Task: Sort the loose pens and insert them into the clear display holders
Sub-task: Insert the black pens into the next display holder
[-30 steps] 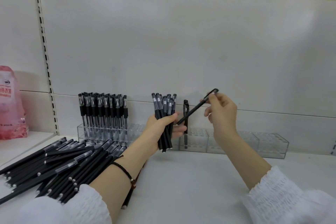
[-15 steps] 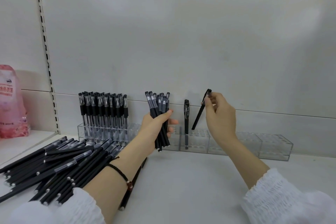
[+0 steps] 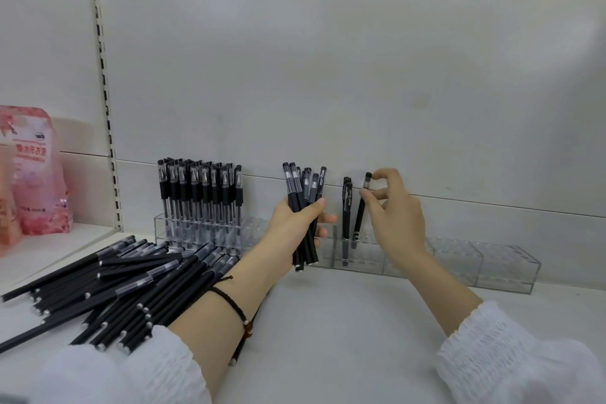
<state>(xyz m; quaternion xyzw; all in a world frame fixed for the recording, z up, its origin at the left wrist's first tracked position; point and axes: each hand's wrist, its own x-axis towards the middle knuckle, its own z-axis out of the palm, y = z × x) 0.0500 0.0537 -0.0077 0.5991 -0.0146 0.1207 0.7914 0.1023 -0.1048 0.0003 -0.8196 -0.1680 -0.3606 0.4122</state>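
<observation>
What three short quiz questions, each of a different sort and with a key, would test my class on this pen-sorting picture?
1. True or false: the left hand grips a bundle of pens.
2. The pen pinched by the right hand is: A) flat on the shelf; B) nearly upright, lower end at a clear holder; C) in the loose pile.
3. Fill in: the bag at far left is ___.
Key: 1 true; 2 B; 3 pink.
</observation>
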